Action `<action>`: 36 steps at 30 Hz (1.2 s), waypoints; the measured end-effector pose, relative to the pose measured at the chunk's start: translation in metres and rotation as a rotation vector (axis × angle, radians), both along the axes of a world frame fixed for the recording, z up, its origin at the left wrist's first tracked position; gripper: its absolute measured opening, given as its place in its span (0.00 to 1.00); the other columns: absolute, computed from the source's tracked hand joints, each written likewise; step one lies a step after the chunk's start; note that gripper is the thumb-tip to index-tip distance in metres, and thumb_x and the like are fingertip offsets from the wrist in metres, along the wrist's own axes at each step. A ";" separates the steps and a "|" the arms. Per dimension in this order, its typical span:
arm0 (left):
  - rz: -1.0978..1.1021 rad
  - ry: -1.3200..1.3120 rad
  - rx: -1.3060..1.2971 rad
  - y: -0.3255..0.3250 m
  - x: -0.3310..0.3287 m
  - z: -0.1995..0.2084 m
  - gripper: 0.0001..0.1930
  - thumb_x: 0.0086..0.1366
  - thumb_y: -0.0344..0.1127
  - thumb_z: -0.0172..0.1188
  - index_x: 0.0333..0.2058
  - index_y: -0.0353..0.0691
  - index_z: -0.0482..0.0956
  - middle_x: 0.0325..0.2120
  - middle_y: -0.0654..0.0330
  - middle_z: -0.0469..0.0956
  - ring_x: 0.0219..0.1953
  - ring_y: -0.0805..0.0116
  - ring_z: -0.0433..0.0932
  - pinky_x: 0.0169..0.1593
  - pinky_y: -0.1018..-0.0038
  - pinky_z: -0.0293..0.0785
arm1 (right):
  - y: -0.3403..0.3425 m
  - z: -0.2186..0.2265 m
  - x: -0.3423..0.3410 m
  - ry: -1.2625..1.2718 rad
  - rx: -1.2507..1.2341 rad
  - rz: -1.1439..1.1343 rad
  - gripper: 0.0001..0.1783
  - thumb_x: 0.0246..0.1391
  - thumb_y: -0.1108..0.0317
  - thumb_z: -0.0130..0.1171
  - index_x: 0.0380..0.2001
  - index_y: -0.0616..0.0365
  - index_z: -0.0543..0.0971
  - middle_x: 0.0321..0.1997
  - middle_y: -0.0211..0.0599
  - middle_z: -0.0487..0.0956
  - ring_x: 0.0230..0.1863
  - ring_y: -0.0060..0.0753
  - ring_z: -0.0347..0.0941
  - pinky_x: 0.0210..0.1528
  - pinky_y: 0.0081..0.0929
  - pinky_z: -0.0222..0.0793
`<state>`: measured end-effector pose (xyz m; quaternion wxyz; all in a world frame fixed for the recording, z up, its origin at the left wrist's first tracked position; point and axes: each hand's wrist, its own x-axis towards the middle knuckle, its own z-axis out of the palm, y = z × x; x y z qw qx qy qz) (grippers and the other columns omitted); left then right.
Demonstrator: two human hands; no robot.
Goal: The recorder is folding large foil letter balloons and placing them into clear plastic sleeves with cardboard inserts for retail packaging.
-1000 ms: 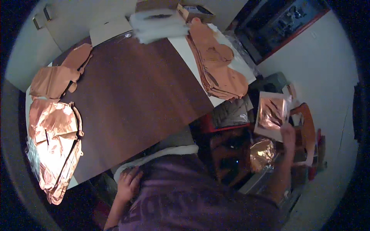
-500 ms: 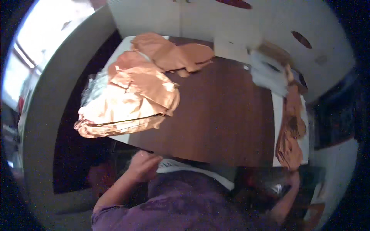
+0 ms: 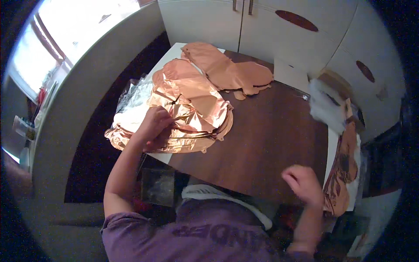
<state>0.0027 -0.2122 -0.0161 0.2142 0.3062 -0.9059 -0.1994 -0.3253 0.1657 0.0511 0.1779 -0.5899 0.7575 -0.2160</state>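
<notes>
A stack of flat, copper-coloured foil balloons (image 3: 196, 98) with rounded lobes lies on the left of the brown table. On its near part, my left hand (image 3: 157, 124) pinches a creased edge of the top foil balloon, which puckers at the fingers. The fingertips are partly hidden by the hand itself. Over the table's front right edge hovers my right hand (image 3: 303, 183), its fingers curled in and nothing visible in them. Behind the stack lie more flat foil balloons (image 3: 231, 72), and others (image 3: 345, 170) run in a narrow pile along the right edge.
The brown table (image 3: 266, 135) has white side strips. Clear plastic wrapping (image 3: 133, 98) sticks out left of the stack. At the back right are a whitish plastic bag (image 3: 325, 105) and a cardboard box (image 3: 336, 83). White cabinets (image 3: 262, 35) stand behind; a dark stool-like block (image 3: 158, 187) is below the front edge.
My left hand has come up from below the table edge onto the foil stack and gripped the top balloon. My right hand has left the right-hand pile and moved left. The view has shifted.
</notes>
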 end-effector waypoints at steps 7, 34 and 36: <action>-0.091 -0.222 -0.114 -0.008 -0.030 0.055 0.11 0.56 0.41 0.58 0.25 0.39 0.82 0.26 0.51 0.79 0.34 0.52 0.77 0.42 0.57 0.72 | -0.211 -0.012 0.108 0.278 -0.658 0.326 0.18 0.46 0.62 0.63 0.41 0.58 0.76 0.38 0.41 0.77 0.38 0.44 0.73 0.42 0.40 0.69; 0.027 -0.201 -0.049 -0.043 -0.055 -0.034 0.41 0.53 0.57 0.60 0.61 0.40 0.62 0.62 0.46 0.59 0.66 0.47 0.54 0.67 0.54 0.47 | -0.052 -0.042 -0.040 0.340 -0.415 0.589 0.10 0.36 0.72 0.60 0.27 0.52 0.82 0.40 0.32 0.81 0.47 0.42 0.76 0.54 0.48 0.67; 0.017 -0.229 -0.110 -0.046 -0.050 -0.023 0.41 0.54 0.59 0.61 0.59 0.37 0.66 0.60 0.46 0.63 0.63 0.46 0.59 0.65 0.57 0.55 | -0.027 -0.044 -0.071 0.498 -0.263 0.385 0.09 0.36 0.72 0.59 0.26 0.50 0.81 0.44 0.33 0.80 0.53 0.42 0.72 0.62 0.51 0.60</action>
